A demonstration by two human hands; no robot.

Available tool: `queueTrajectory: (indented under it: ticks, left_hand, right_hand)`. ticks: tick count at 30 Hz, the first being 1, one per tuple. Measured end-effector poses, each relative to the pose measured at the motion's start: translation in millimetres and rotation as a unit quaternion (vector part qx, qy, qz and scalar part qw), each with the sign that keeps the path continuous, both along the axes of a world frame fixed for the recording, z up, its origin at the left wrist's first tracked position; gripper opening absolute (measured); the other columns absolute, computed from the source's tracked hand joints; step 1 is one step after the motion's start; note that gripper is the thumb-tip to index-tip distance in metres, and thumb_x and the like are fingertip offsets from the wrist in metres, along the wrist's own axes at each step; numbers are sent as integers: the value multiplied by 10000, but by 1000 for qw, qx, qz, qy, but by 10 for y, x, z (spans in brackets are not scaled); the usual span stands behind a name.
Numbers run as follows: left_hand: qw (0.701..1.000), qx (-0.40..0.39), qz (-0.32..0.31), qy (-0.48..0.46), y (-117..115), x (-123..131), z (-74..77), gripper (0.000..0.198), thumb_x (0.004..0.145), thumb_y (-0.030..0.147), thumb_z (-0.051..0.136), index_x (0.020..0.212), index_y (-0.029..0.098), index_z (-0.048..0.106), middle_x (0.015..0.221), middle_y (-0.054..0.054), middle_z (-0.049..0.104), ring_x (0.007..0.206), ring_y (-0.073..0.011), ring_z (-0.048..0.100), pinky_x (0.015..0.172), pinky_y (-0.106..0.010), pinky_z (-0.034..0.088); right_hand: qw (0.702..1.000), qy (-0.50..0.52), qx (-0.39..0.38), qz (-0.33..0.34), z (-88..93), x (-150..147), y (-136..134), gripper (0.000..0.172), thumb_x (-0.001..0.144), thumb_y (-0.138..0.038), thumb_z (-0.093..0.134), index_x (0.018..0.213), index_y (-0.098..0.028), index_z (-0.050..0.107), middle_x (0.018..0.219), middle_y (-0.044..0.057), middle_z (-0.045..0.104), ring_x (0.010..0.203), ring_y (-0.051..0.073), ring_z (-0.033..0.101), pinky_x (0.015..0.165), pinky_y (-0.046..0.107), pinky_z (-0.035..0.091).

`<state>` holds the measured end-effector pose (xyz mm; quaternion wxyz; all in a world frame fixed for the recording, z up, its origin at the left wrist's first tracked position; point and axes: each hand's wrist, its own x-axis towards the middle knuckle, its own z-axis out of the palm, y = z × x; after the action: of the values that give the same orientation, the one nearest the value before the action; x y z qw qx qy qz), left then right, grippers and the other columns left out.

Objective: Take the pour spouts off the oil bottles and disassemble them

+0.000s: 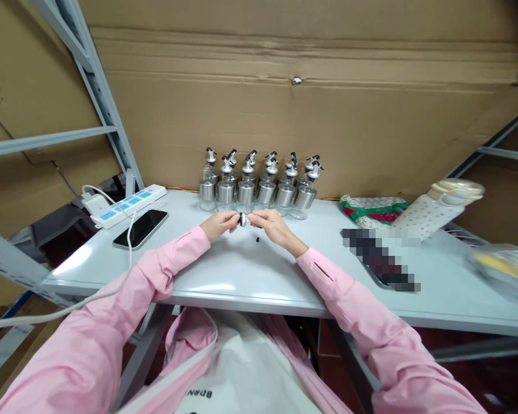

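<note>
My left hand [219, 223] and my right hand [273, 224] meet above the table in front of the bottles. Between them, pinched from both sides, is a small bottle pourer [242, 219] in silver and black; fingers cover part of it. A tiny black piece [258, 239] lies on the table just below my right hand. Behind my hands stand several glass bottles with steel sleeves [246, 192], in two rows. Most carry silver pourers with black levers [271, 163]. The front bottle at the left end [207, 187] shows a bare glass neck.
On the left lie a phone [141, 229] and a white power strip [132, 204], whose cable crosses my left sleeve. At right are a spotted tumbler [431, 210], a green and red cloth [371, 210], a pixelated dark object [380, 259] and a wrapped bowl [507, 267]. Cardboard [328, 121] backs the table.
</note>
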<state>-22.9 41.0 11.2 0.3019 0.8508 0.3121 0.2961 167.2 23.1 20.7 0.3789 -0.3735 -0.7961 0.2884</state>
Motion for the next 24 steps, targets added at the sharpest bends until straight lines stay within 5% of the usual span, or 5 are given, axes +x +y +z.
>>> queueTrajectory:
  ticks: [5,11,18,24]
  left_hand:
    - [971,215,43,91,-11,-31,20,247,839,298,315,664,171,435,628,-5,470,581,-116,438,575,-242,370]
    - [880,440,50,174,23,-50,-11,265,874,309,286,739,163,462,708,-52,494,648,-163,468,633,-297,390]
    - [844,511,33,160,19,-86,-2,300,880,346,272,781,160,486,759,-82,536,704,-190,484,655,-326,398]
    - [869,461,86,157,-7,-101,19,187,822,283,335,796,167,480,755,-70,541,696,-193,472,721,-363,391]
  right_hand:
    - [970,108,-203,81,-26,-29,21,421,704,-528,530,535,-188,348,498,-72,248,449,54,193,459,228,148]
    - [945,124,-269,139,11,6,-5,486,717,-565,522,511,-209,263,473,-94,164,421,35,103,423,223,66]
    - [935,127,-289,159,2,26,-13,475,736,-535,518,515,-209,253,469,-97,165,415,36,114,421,224,67]
    - [963,119,-212,120,-8,-45,-16,426,750,-533,493,562,-199,307,524,-76,225,449,51,166,446,229,131]
